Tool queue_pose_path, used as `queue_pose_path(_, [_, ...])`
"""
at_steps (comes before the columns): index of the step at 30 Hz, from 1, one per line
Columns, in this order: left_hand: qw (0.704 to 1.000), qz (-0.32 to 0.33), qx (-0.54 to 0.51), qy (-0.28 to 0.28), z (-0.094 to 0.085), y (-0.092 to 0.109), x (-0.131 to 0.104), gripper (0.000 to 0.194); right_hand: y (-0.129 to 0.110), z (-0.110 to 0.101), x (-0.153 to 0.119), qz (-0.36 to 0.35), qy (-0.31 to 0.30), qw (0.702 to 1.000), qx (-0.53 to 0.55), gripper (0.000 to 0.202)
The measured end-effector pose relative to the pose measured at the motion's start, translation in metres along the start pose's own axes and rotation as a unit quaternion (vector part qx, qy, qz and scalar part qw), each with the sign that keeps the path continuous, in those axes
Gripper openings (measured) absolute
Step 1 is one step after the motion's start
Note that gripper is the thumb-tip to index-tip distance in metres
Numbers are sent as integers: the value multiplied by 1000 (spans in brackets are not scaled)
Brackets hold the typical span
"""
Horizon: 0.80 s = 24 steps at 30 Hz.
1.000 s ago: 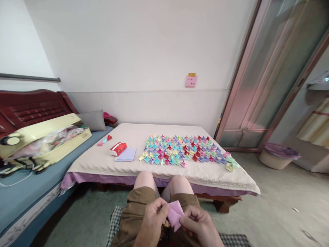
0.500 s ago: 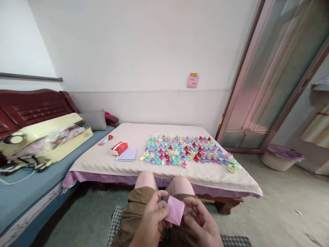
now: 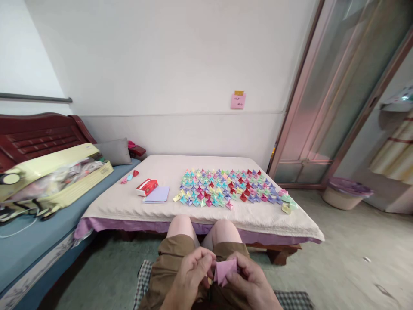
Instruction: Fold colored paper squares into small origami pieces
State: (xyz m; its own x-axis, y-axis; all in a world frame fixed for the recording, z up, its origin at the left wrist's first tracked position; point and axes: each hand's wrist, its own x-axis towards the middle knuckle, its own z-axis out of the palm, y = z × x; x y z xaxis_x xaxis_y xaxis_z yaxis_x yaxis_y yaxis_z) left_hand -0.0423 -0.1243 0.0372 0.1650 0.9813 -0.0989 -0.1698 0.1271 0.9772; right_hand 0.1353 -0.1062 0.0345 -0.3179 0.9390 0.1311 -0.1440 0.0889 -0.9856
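A folded pink paper (image 3: 225, 271) is pinched between the thumb and fingers of my right hand (image 3: 250, 277), above my lap. Beside its left edge is my left hand (image 3: 193, 273), thumb and fingers bent close together; what they hold, if anything, is hidden. On the cloth-covered table (image 3: 200, 161) ahead, rows of small folded paper pieces (image 3: 222, 187) in many colours stand close together. To their left lies a stack of lilac paper sheets (image 3: 157, 195), next to a red and white packet (image 3: 146, 187).
A few small folded pieces (image 3: 130, 177) lie at the table's left. An open yellow suitcase (image 3: 61, 176) rests on the blue bed (image 3: 29, 245). A lined bin (image 3: 345, 193) stands right, near a glass door (image 3: 312, 112). A pink note (image 3: 238, 101) is on the wall.
The pink paper has turned and now sits in my right hand, where my left hand held it before. My left hand has drawn its fingers together. The view has shifted slightly.
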Motion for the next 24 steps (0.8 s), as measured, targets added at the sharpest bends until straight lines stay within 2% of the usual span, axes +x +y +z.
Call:
queue_pose_path(3, [999, 11, 31, 0, 0, 2, 0, 46, 0, 2, -1, 28, -12, 999, -18, 36])
queue_pose_path(6, [998, 7, 66, 12, 5, 1, 0, 31, 5, 6, -2, 65, -14, 998, 22, 34])
queue_pose_path(9, [997, -5, 60, 45, 8, -2, 2, 26, 11, 9, -2, 84, 12, 993, 88, 35])
queue_pose_path(12, [998, 1, 44, 47, 9, -5, 4, 26, 16, 10, -3, 91, 39, 990, 99, 37])
queue_pose_path(17, [998, 35, 5, 52, 11, -15, 4, 36, 14, 11, -7, 73, 63, 992, 85, 28])
queue_pose_path(20, [996, 61, -10, 60, 10, -22, 5, 35, 12, 11, -9, 44, 65, 994, 80, 22])
queue_pose_path(24, [996, 79, -42, 18, 8, -23, 2, 34, 6, 7, -13, -23, 55, 998, 33, 15])
